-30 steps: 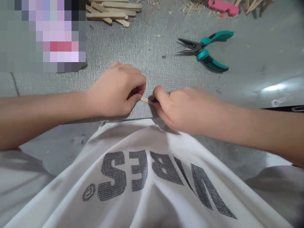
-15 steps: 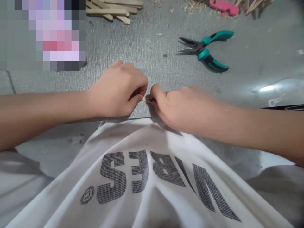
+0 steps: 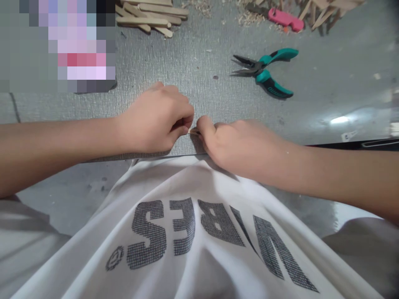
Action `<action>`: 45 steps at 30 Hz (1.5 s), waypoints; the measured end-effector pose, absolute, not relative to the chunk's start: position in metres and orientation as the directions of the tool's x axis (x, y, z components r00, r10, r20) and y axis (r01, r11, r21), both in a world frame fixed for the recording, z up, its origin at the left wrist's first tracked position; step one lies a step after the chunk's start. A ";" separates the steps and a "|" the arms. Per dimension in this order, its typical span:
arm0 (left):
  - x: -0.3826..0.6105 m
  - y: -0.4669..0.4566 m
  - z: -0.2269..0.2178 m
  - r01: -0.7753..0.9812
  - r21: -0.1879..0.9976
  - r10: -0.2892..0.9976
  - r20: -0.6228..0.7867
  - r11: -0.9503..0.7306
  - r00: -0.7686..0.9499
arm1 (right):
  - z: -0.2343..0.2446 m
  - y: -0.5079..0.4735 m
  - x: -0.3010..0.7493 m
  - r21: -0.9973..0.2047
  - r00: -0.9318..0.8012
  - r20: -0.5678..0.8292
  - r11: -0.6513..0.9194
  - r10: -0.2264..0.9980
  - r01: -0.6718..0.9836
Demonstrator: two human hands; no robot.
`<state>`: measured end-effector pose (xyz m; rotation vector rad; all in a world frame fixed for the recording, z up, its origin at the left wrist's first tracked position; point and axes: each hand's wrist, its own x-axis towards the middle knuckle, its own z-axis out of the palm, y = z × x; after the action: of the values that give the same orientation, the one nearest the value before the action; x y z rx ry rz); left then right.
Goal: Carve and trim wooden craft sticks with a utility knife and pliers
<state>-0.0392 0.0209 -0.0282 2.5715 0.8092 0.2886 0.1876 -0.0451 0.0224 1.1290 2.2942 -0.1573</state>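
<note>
Near the table's front edge my two hands meet over a small pale piece of wooden stick [image 3: 192, 131]. My left hand [image 3: 157, 118] is closed, its thumb and forefinger pinching the left end. From the other side my right hand [image 3: 230, 139] pinches the right end between thumb and fingers, which cover most of it. Only a short bit of the wood shows in the narrow gap between the fingertips. Teal-and-black long-nose pliers [image 3: 263, 71] lie with their jaws apart on the table beyond my right hand.
Several craft sticks [image 3: 152, 16] are heaped at the back. Wood shavings [image 3: 249, 17] lie around a pink-handled knife [image 3: 285, 19], with thin wood pieces [image 3: 326, 14] to its right. A pixelated patch hides the back left. The grey table [image 3: 174, 58] ends just before my white shirt [image 3: 162, 174].
The view has shifted slightly, so the pliers and knife appear farther left and lower, and the knife's dark blade shows. Both hands keep their pinch on the wood, the right wrist slightly lower.
</note>
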 end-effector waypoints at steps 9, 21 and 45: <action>-0.037 0.019 -0.028 0.517 0.458 0.603 0.054 -0.724 0.796 | 0.023 -0.046 0.187 0.178 -0.477 -0.538 0.646 0.695 0.742; -0.034 0.021 -0.025 0.532 0.429 0.593 0.012 -0.730 0.805 | 0.028 -0.046 0.180 0.190 -0.432 -0.577 0.629 0.693 0.754; -0.041 0.019 -0.027 0.494 0.603 0.687 0.128 -0.627 0.716 | 0.040 -0.018 0.169 0.054 -0.316 -0.679 0.475 0.662 0.878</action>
<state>-0.0408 0.0190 -0.0274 2.3789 0.8970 0.4727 0.1692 -0.0178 0.0403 1.2707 2.0809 -0.4330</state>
